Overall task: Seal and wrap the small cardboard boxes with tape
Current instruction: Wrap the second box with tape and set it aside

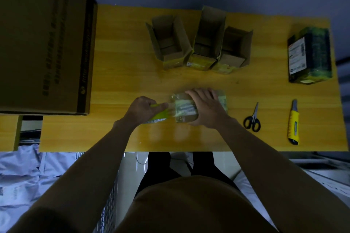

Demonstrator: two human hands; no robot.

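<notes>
Mid-desk (121,66), near the front edge: small taped box (184,108), pressed flat under right hand (205,108), fingers straight. Left hand (144,108), grip closed around green tape dispenser (161,115), touching box's left end.

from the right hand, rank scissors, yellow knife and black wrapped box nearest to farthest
From the right hand:
1. scissors, just to its right
2. knife, further right
3. black box, at the table's far right corner
</notes>
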